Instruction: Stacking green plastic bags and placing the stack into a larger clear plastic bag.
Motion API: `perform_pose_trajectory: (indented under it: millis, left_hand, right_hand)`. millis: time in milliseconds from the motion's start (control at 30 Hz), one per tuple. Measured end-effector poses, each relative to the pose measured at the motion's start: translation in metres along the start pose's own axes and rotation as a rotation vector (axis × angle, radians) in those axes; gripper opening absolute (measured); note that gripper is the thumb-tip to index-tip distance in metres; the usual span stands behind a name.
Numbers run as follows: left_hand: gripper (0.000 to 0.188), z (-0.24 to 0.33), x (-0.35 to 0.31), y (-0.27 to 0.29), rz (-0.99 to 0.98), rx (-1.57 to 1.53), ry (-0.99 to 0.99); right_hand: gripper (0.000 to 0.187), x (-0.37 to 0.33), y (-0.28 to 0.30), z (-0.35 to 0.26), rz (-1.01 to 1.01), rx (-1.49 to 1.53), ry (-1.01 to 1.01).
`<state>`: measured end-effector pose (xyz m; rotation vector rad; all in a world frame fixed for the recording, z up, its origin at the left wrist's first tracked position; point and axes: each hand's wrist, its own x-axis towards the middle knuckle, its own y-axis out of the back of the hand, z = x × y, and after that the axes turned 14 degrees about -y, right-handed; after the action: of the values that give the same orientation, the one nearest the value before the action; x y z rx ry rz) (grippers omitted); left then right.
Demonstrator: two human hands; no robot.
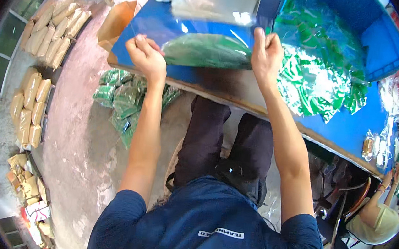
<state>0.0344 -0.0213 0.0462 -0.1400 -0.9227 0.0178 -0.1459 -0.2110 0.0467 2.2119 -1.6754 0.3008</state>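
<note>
A clear plastic bag (206,51) with a green filling is stretched level over the near edge of the blue table (147,21). My left hand (147,58) is closed on the bag's left end, fingers curled in. At the other end, my right hand (267,54) grips it with the thumb pointing up. Just right of that hand lies a heap of shiny green and silver packets (309,82), spilling out beneath a tipped blue crate (390,42). Beyond the bag is a pale, clear plastic stack (216,1).
Filled green bags (125,96) lie on the floor by the table's left side. A cardboard box (116,25) stands at the table's left corner. Tan sacks (30,108) are stacked along the left wall. At right, a co-worker (375,220) sits with hands at the table.
</note>
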Motion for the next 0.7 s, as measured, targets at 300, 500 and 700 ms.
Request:
perform_pose_trajectory:
  millis: [300,500,700]
  left_hand:
    - [0.032,0.011,-0.054,0.049,-0.128,0.126,0.254]
    - [0.04,-0.012,-0.043,0.075,-0.421,0.175,0.59]
    - [0.035,-0.024,-0.012,0.093,-0.704,0.521,0.294]
  right_hand:
    - [0.047,-0.081,0.032,0.042,-0.303,0.295,-0.534]
    - [0.05,-0.07,0.037,0.041,-0.262,-0.285,-0.378]
    - [0.041,-0.04,0.048,0.047,-0.162,-0.465,-0.22]
